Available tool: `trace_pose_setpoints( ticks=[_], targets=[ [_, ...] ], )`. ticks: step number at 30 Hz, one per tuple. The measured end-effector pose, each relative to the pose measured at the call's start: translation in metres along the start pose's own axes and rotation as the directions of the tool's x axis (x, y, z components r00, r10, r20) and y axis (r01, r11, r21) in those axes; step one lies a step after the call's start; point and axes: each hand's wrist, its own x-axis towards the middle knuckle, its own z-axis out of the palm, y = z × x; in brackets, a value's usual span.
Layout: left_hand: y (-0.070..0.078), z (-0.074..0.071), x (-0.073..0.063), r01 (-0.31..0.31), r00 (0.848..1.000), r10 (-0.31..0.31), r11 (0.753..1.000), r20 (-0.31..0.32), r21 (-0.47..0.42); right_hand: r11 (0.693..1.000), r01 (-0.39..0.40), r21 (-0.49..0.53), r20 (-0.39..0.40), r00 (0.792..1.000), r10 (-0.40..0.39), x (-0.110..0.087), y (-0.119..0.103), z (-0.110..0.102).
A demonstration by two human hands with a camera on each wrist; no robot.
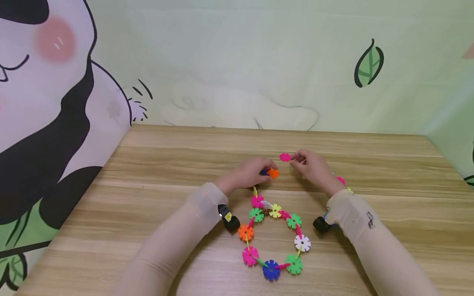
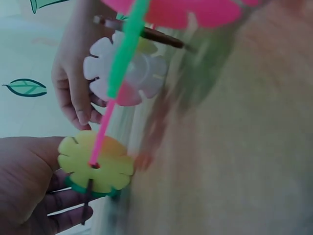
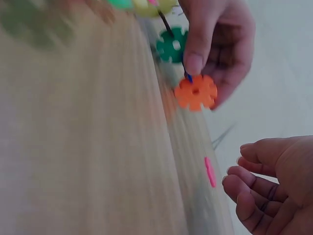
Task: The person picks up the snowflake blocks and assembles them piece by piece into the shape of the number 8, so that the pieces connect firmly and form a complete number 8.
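Pinching the end of a plastic chain, a person's left hand (image 1: 254, 170) has its thumb and fingers closed on a small blue piece (image 1: 263, 172), which slots into a bright orange disc (image 1: 273, 173) with a notched, flower-like rim and a central hole. Across from it, the right hand (image 1: 312, 169) is loosely bent, its fingers parted and holding nothing; just beyond its fingertips a thin pink disc (image 1: 284, 157) lies flat on the surface (image 1: 177, 160). From the left hand, a strand that includes a dark green disc (image 3: 168, 47) leads toward me into a rough loop. There the smooth, matte discs alternate between face-up and edge-on, slotted into one another: a white disc (image 1: 302, 243), a deep blue disc (image 1: 271, 270), and others in green, orange, yellow and hot pink. The surface has long, streaky wood grain in pale tan. Stretchy beige sleeves (image 1: 166, 234) hug both forearms. Behind, a smooth pale-green wall (image 1: 252, 57) carries a rounded cartoon panda (image 1: 70, 82) and a black-outlined leaf (image 1: 368, 68).
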Motion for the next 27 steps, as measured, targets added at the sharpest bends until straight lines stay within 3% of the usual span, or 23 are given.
trace_pose_setpoints(
  ticks=[9, 17, 21, 27],
  targets=[
    [-0.003, 0.006, -0.006, 0.036, 0.997, -0.034, 0.999, -0.066, 0.027, 0.991, -0.025, -0.128, -0.008, 1.000, 0.024, 0.026, 0.004, 0.000],
    [-0.004, 0.011, -0.013, 0.030, 0.993, -0.031, 1.000, -0.111, -0.007, 0.985, -0.073, -0.158, 0.005, 0.997, 0.074, 0.037, 0.004, 0.008],
    [-0.004, 0.014, -0.015, 0.038, 0.991, -0.036, 0.999, -0.130, 0.014, 0.987, -0.079, -0.139, -0.003, 0.997, 0.080, 0.039, 0.003, 0.011],
    [-0.004, 0.017, -0.018, 0.047, 0.986, -0.048, 0.999, -0.159, -0.010, 0.994, -0.105, -0.026, -0.023, 0.994, 0.105, 0.042, 0.008, 0.015]
  ],
)
